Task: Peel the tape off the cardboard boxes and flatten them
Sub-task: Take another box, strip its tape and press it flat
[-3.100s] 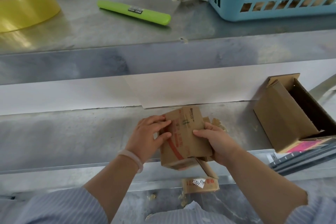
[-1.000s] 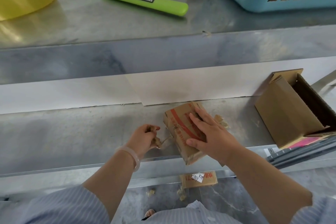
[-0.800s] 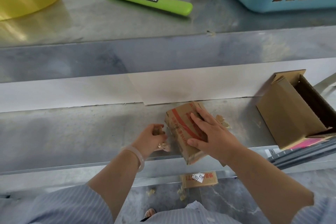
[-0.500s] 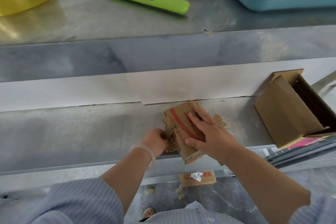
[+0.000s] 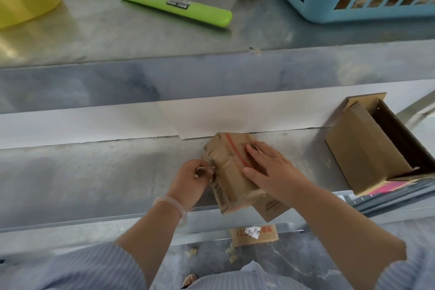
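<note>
The left hand [image 5: 191,180] has its fingers curled and pinches a small bit of tape [image 5: 207,167] at the left side of the small brown cardboard box with a red stripe [image 5: 229,172]. The bit is tiny and hard to see. The right hand [image 5: 270,172] lies flat on top, fingers straight, hiding part of the box. The box rests on the grey metal tabletop [image 5: 94,172]. A bigger open brown cardboard box [image 5: 362,150] on the right is cut off.
</note>
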`<move>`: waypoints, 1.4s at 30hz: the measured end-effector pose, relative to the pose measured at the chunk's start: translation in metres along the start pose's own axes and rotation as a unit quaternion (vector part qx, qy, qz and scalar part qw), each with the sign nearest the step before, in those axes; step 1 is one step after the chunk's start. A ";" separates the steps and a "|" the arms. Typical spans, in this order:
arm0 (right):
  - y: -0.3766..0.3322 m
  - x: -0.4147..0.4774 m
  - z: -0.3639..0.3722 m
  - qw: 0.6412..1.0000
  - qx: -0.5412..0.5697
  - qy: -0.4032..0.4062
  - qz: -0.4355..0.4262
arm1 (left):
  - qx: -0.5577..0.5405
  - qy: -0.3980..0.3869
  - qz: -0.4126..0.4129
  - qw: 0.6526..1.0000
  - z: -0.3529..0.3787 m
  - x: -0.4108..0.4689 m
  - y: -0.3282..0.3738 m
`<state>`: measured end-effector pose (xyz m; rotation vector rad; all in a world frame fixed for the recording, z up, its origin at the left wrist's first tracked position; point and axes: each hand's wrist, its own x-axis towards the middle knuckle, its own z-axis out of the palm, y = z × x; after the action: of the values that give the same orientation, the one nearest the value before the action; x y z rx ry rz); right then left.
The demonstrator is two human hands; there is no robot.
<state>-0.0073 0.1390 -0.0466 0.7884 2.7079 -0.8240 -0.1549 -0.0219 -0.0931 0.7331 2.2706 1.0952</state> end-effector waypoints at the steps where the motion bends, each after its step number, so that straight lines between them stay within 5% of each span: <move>1: 0.000 0.002 -0.002 1.000 0.010 -0.002 0.007 | -0.017 0.007 0.017 1.000 -0.006 0.001 0.006; 5: -0.005 0.007 -0.001 0.975 0.212 -0.063 -0.002 | -0.054 0.007 0.062 0.997 -0.025 0.005 0.030; 9: -0.006 0.005 0.006 0.962 0.263 -0.073 0.016 | 0.036 -0.026 0.088 0.995 -0.033 0.012 0.041; 14: -0.006 0.003 0.008 0.967 0.252 -0.045 0.022 | 0.040 -0.107 0.051 0.992 -0.029 0.012 0.038; 19: -0.005 0.005 0.011 0.962 0.268 -0.038 0.019 | 0.070 -0.033 0.067 0.995 -0.015 0.007 0.035; 26: -0.005 0.012 0.025 0.974 0.220 -0.030 0.040 | 0.167 0.063 0.200 0.963 0.005 0.003 0.025; 38: 0.000 0.013 0.038 0.970 0.237 -0.021 0.055 | 0.041 -0.008 0.203 0.978 0.007 0.013 0.016; 42: 0.001 0.015 0.038 0.966 0.251 -0.024 0.058 | 0.084 -0.040 0.163 0.982 -0.001 0.010 0.028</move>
<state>-0.0175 0.1244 -0.0836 0.9930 2.4014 -1.5045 -0.1563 -0.0009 -0.0719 1.2288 2.2440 1.0001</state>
